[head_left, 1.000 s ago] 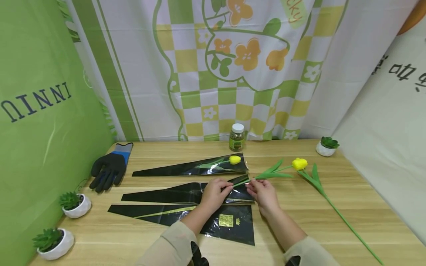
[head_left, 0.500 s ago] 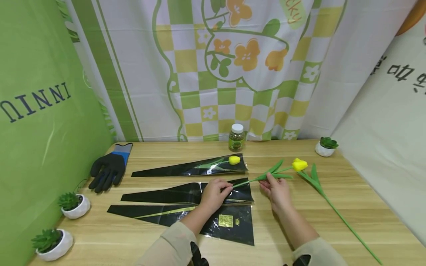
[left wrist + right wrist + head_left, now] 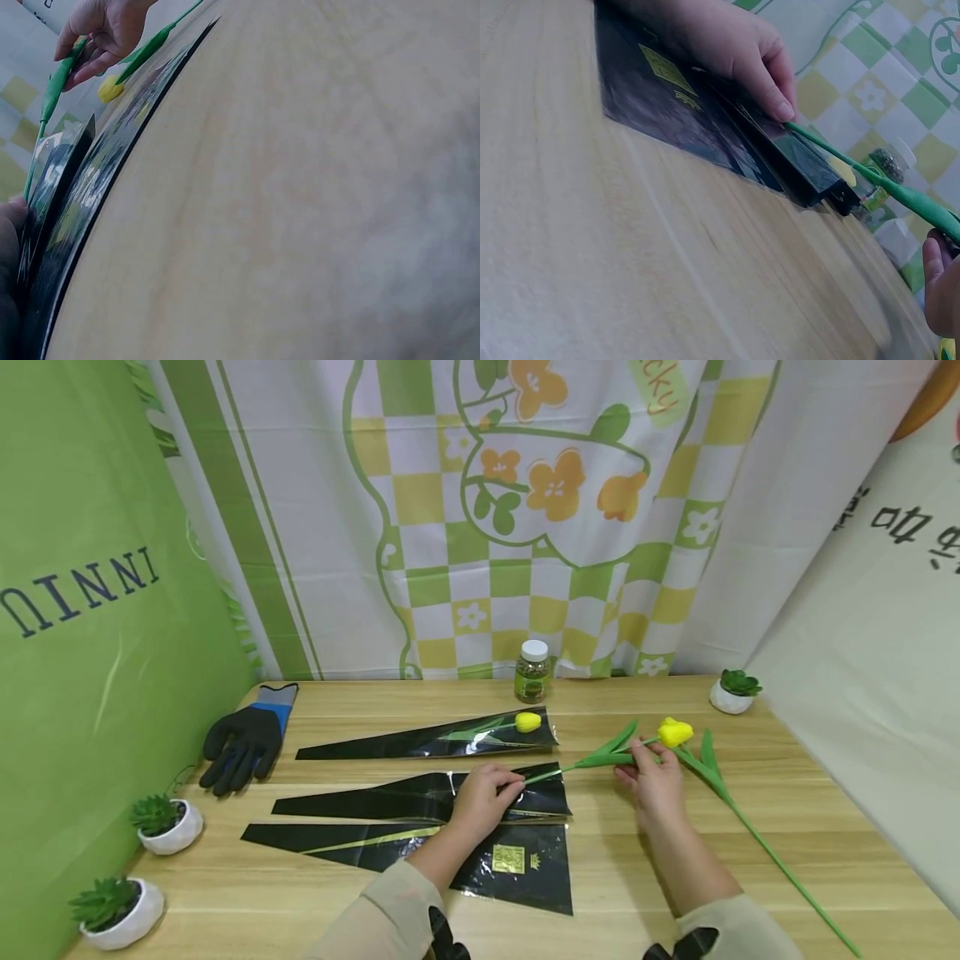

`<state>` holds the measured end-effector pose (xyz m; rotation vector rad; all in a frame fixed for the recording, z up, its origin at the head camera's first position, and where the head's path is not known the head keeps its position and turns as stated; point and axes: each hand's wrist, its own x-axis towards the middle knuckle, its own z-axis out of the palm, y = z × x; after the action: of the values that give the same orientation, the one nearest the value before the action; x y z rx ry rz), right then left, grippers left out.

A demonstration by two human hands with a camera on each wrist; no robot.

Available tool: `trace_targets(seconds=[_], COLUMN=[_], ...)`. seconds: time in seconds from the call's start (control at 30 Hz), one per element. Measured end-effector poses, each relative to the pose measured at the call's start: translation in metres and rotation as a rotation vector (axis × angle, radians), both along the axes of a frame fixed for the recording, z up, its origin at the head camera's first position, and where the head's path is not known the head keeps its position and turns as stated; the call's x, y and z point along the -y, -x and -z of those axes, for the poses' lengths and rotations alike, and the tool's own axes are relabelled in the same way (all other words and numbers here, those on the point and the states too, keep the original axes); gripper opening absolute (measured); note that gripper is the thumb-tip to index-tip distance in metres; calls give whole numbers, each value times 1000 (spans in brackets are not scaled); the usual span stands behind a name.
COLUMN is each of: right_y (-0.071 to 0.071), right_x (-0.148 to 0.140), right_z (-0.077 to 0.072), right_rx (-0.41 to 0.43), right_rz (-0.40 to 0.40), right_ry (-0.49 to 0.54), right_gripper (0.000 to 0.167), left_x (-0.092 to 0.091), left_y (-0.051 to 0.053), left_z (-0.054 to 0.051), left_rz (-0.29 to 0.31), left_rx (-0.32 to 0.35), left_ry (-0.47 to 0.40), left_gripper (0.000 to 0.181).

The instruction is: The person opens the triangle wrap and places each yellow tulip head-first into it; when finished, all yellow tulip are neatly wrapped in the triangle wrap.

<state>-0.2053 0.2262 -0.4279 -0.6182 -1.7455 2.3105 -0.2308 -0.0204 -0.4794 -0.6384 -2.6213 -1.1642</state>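
Observation:
My left hand (image 3: pixel 487 793) pinches the lower stem of a yellow tulip (image 3: pixel 551 772), above the mouth of the middle black wrapper (image 3: pixel 360 797). My right hand (image 3: pixel 656 785) holds the same tulip by its leaves and upper stem, just below the flower head. In the right wrist view the green stem (image 3: pixel 840 156) slants from the left fingertips to the right hand (image 3: pixel 941 292). A second tulip (image 3: pixel 780 858) lies on the right, and its bloom overlaps the held one's, so I cannot separate them. A flat black wrapper with gold print (image 3: pixel 525 881) lies nearest me.
A wrapped tulip (image 3: pixel 528 722) lies in the back sleeve (image 3: pixel 405 745). Behind it stands a jar with a white lid (image 3: pixel 533 672). At left are a black and blue glove (image 3: pixel 247 739) and two potted succulents (image 3: pixel 171 827); another pot (image 3: pixel 733 693) stands back right.
My right hand has slid right along the tulip, from the lower stem past the leaves to just below the bloom. My left hand has stayed in place on the stem.

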Motion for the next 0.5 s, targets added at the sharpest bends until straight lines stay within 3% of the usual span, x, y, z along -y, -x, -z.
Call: trace_targets(seconds=[0.27, 0.5], right_y=[1, -1], right_x=[-5, 2], right_z=[-2, 5], right_rx=[32, 46], right_rz=[26, -18], right_ry=[38, 45], right_gripper=[13, 15], left_x=[0, -1], left_y=[0, 0], left_z=[0, -4], left_rz=[2, -4], left_rx=[3, 39], left_ry=[-2, -10], left_gripper=[17, 20])
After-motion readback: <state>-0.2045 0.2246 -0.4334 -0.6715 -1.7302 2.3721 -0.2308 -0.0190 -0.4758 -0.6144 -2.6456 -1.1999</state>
